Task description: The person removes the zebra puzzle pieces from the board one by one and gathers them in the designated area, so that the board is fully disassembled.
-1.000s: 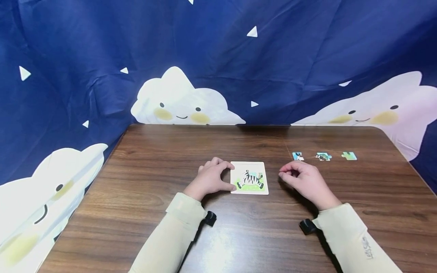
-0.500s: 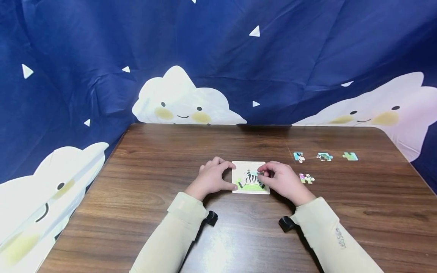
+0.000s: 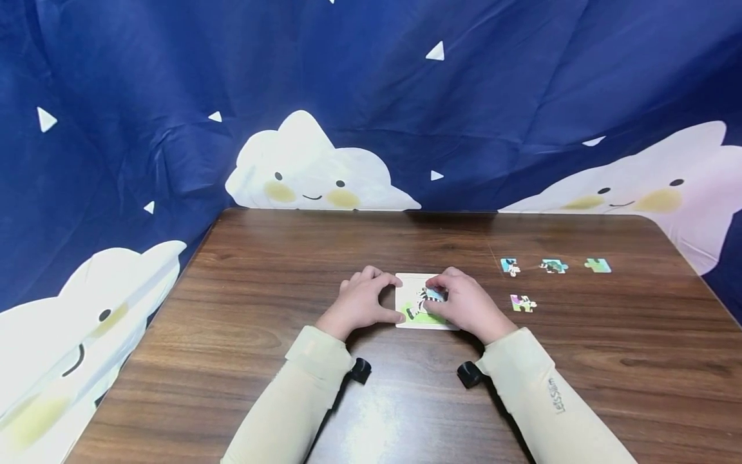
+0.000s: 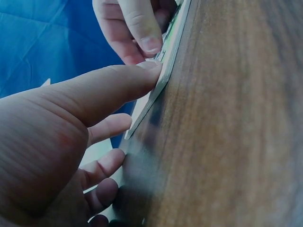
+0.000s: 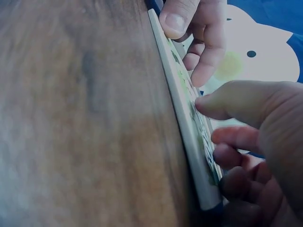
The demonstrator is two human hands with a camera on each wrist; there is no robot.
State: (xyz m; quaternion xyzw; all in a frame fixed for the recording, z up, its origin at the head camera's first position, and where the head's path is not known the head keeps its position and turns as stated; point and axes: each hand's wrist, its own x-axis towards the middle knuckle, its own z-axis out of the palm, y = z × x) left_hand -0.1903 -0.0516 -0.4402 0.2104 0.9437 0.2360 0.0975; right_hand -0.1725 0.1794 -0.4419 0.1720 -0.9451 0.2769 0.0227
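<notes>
A square white puzzle board with a zebra picture lies flat on the table. My left hand holds its left end, thumb on the near corner and forefinger at the far one. My right hand reaches over the board from the right. Its thumb and forefinger bracket a small blue puzzle piece on the picture, and the hand hides the board's right part. In the right wrist view, the right thumb and forefinger tips meet the picture side of the board, the other fingers curled beneath.
Three loose jigsaw pieces lie in a row at the back right: a blue one, a second and a green one. Another piece lies nearer, beside the right wrist. A blue cloud-patterned cloth hangs behind the wooden table.
My right hand has moved left from beside the board onto the zebra picture, uncovering the nearer loose piece. My left hand has stayed at the board's left end.
</notes>
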